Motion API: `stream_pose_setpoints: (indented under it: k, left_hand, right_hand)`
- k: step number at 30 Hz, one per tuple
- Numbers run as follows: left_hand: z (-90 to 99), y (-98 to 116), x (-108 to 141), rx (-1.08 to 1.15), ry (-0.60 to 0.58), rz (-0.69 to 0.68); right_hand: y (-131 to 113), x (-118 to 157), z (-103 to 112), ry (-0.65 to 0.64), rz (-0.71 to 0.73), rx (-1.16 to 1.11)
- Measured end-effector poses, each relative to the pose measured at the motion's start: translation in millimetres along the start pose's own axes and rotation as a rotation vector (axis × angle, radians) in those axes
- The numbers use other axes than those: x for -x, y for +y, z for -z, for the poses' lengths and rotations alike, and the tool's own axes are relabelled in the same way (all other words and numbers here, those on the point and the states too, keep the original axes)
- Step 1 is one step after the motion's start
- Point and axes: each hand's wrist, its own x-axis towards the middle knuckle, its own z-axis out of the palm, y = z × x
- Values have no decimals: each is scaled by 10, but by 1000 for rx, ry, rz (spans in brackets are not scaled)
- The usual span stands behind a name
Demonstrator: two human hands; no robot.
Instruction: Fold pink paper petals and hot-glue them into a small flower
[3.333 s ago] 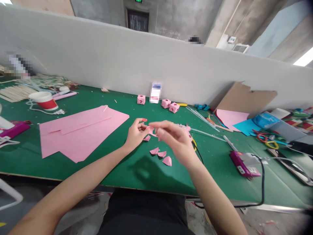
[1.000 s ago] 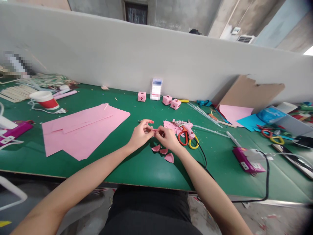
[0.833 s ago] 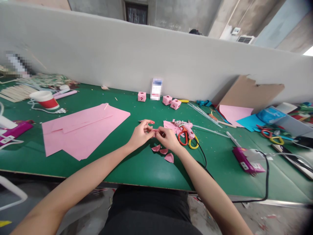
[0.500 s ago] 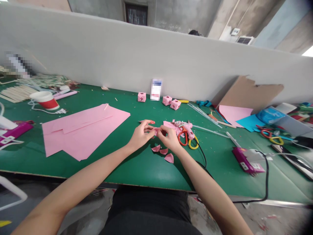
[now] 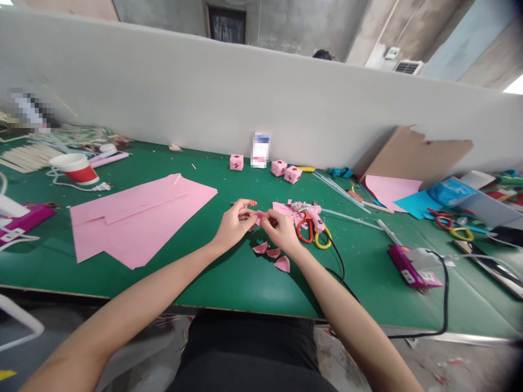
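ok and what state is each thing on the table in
left hand, closed on small pink piece
right hand, pinching the same piece
small pink piece, held, partly hidden
three loose pink pieces, lying bent
pink sheets, spread out, overlapping
three pink cubes, formed, with cut-out holes
scissors, lying down, handles apart, blades mostly hidden
glue gun, lying down
cup, lidless
cardboard, leaning, top edge ragged
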Motion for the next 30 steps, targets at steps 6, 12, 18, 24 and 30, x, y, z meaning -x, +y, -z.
stream_pose_setpoints:
  k: [6,12,18,24,30]
  left_hand:
    - [8,12,12,-12,-6,-2]
    - [-14,20,32,-11,-26,-6]
    - [-17,5,36,-14,-40,-19]
    - [0,-5,8,-127,11,-104]
    - [10,-26,6,-262,49,-163]
  right_hand:
    - [36,13,-22,0,57,91]
    - [45,-11,-6,7,31,34]
    - [24,-9,10,20,16,15]
    - [38,-7,-35,13,8,36]
    - [33,18,-56,-1,34,77]
